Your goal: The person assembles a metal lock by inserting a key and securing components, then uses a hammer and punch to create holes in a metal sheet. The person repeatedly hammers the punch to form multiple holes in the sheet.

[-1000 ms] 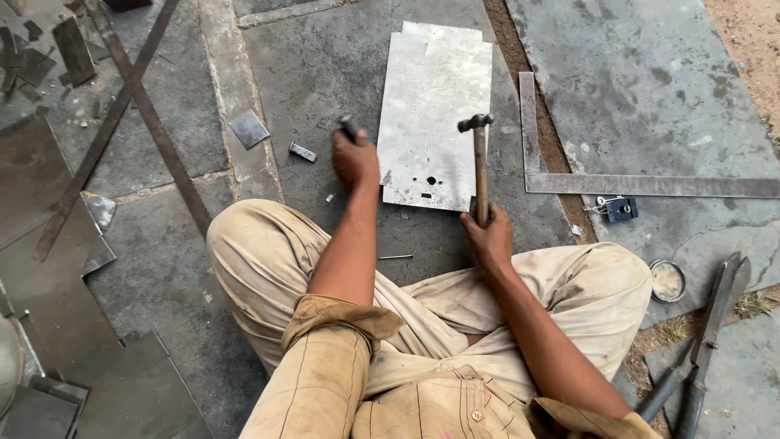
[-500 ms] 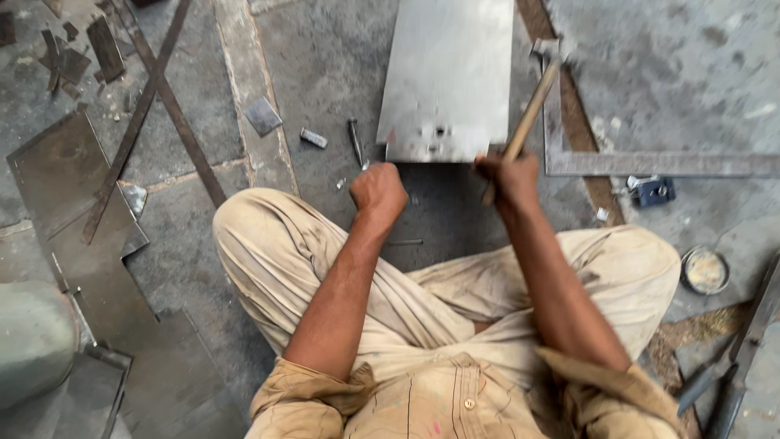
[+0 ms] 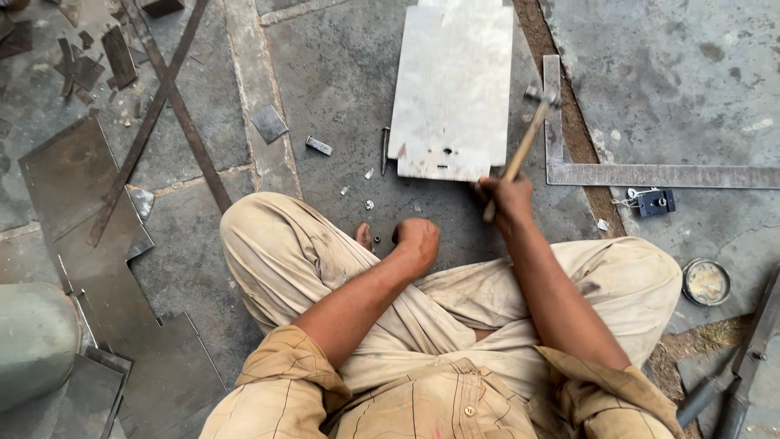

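The right hand [image 3: 505,195] is clamping its fingers on a wooden-handled hammer [image 3: 526,145] just beside the steel sheet's [image 3: 453,89] near edge, while the left hand [image 3: 418,241], fisted, is resting close enough to risk a glancing blow.

This is a metalworker's yard, an open-air workshop with the work done on the ground. The stone-slab floor [image 3: 341,73] serves as the bench: a person sits cross-legged on it, a hammer [image 3: 520,150] in the right hand [image 3: 508,195], before a pale metal sheet [image 3: 453,89]. Dark offcuts of sheet metal [image 3: 73,187] and flat steel strips [image 3: 162,106] lie at the left edge, a steel square [image 3: 642,175] to the right, and tin snips [image 3: 743,366] in the lower right corner.
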`<state>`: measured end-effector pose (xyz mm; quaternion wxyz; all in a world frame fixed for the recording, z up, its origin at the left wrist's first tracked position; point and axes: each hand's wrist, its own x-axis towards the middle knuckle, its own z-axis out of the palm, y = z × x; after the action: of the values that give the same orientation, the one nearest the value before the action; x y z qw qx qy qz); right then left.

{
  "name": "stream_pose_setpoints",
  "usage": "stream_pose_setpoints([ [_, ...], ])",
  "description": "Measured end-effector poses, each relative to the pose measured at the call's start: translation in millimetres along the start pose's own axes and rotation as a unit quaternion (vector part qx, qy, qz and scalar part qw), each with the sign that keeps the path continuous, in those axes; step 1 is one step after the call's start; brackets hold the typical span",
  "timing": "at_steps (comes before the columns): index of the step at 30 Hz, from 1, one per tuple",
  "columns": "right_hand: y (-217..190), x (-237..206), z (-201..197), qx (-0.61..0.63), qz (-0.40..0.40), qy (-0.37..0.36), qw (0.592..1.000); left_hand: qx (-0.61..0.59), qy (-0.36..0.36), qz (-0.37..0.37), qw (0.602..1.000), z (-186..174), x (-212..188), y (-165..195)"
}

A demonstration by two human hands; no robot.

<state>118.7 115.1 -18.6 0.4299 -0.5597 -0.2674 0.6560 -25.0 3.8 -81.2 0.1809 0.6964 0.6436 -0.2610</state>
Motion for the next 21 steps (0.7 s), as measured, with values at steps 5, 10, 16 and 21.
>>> stream_pose_setpoints([
  [5, 7, -8, -6, 0.021, 0.036, 0.004, 0.999, -0.197, -0.037, -0.088, 0.976, -50, -13, -36],
  [10, -4, -13, -4, 0.015, 0.029, -0.002, 0.999, -0.477, 0.274, -0.087, 0.831, -97, 22, -88],
  [16, 1, -10, -5, 0.017, 0.016, -0.005, 1.000, -0.757, 0.377, -0.037, 0.533, -124, 88, -113],
  [21, 6, -10, -10, -0.017, 0.010, 0.008, 1.000, -0.636, 0.434, -0.040, 0.636, -122, 106, -102],
])
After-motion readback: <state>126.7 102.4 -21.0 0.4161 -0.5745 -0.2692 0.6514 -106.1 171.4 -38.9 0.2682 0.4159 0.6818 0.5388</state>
